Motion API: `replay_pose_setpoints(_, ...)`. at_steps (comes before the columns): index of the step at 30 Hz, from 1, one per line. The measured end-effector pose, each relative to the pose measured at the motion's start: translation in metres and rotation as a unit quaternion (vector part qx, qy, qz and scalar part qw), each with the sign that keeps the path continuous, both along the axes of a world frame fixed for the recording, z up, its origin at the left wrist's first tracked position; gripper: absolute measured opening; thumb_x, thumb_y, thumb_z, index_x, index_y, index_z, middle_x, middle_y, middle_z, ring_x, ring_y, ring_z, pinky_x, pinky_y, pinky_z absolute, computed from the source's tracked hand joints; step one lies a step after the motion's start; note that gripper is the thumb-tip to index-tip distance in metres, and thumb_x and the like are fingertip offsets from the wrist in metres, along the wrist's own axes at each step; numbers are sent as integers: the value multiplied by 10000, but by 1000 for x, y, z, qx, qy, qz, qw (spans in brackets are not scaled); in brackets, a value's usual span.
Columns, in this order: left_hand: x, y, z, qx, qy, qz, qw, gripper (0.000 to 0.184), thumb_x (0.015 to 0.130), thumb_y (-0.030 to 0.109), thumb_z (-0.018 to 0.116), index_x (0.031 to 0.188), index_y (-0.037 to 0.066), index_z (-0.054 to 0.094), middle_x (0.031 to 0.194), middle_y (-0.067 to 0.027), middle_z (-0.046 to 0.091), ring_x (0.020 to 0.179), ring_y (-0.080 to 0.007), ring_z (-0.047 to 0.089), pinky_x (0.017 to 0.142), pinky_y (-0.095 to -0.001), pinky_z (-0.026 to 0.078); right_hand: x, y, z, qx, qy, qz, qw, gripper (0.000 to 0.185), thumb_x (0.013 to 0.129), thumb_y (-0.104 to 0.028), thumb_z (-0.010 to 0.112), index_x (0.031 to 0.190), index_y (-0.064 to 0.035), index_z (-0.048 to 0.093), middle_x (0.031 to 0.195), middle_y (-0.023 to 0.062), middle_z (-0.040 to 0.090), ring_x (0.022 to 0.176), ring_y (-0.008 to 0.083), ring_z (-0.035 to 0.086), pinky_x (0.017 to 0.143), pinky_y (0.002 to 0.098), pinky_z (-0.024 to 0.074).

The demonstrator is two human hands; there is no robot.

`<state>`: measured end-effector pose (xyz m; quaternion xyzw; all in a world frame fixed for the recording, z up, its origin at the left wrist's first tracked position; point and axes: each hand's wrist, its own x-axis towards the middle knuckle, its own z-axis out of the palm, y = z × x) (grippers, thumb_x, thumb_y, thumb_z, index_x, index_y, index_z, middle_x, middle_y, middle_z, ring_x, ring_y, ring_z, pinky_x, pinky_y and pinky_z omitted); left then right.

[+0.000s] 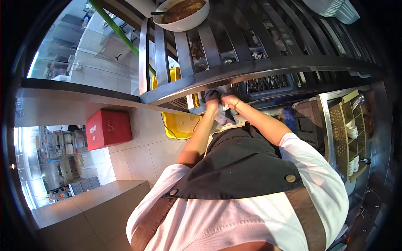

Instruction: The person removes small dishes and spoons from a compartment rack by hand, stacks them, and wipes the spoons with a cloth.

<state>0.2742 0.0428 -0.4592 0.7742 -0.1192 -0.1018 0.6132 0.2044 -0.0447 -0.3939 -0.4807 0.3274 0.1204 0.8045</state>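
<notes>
Both my hands are close together just below the front bar of the metal slatted shelf. My left hand [212, 102] is closed on a bunched dark cloth [212, 93]. Beside it, my right hand [229, 100] has its fingers curled at something pale and partly covered, which I cannot make out. To the right of the hands, under the shelf, metal cutlery [268, 83] lies in a grey tray [285, 89]. The shelf bar hides part of the space around my fingers.
A white bowl of brown soup [183, 12] with a spoon sits on the slatted shelf [247, 67]. Below left are a yellow bin [181, 125] and a red box [109, 129]. A yellowish basket [341, 129] with white cups stands right. White containers [335, 10] are stacked top right.
</notes>
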Motion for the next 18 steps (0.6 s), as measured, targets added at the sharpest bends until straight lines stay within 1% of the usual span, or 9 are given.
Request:
replay_pose_setpoints(2,-15,6,34,-50,96,29,994,246,822,192,476,870,30,655,918,-139,640,742,-320,593,694,-380,453,-1,-2,-25,138,-3,-32,990,132,767,1,544,897,14,565,757,102,592,543,206,582,513,337,497)
replay_pose_setpoints(4,-6,13,30,174,-57,-39,982,243,812,199,493,935,63,651,949,-189,624,839,-366,589,758,-408,456,-11,-3,-22,133,3,-14,991,89,792,-19,546,876,-4,572,725,88,591,574,198,591,515,324,500)
replay_pose_setpoints(7,-3,14,33,293,-184,20,938,236,812,202,491,946,93,652,938,-191,621,878,-366,586,806,-388,456,-17,-19,-7,107,5,29,994,75,822,-88,596,854,-22,580,700,70,604,591,183,604,521,306,512)
replay_pose_setpoints(9,3,13,43,365,-115,-18,924,258,831,222,495,1006,63,599,1021,-173,606,909,-322,593,774,-376,468,-25,-29,5,146,-11,-4,989,122,818,-129,634,841,-21,582,714,67,616,587,169,606,511,298,511)
replay_pose_setpoints(11,26,10,34,130,130,-5,983,301,875,283,446,1013,49,575,957,-133,612,854,-278,602,766,-351,482,-26,-32,4,141,-17,-5,990,150,805,-149,661,828,-23,584,688,60,615,571,161,605,488,292,507)
replay_pose_setpoints(12,33,9,36,6,248,2,969,329,898,314,421,1016,41,563,925,-112,616,827,-256,606,762,-339,489,-25,-30,4,114,-17,-24,993,162,799,-158,671,831,-24,585,670,58,612,560,161,602,475,289,501)
replay_pose_setpoints(13,37,11,37,6,248,-1,969,329,898,314,421,1016,41,563,925,-112,616,827,-256,606,762,-339,489,-24,-29,5,88,-16,-44,995,175,792,-167,680,835,-25,587,651,56,608,548,161,600,461,287,494)
replay_pose_setpoints(15,36,17,38,-255,402,-37,879,324,929,294,379,1009,27,545,906,-86,602,824,-222,597,771,-342,498,-24,-29,4,80,-20,-51,995,235,788,-159,680,888,12,554,614,48,598,517,166,589,454,312,496)
replay_pose_setpoints(18,3,11,64,-352,466,-34,811,250,932,153,350,1038,26,537,966,-112,591,867,-235,588,807,-363,493,-9,-21,-8,138,-48,-25,989,145,764,-42,614,892,2,563,615,36,585,509,162,572,468,306,482)
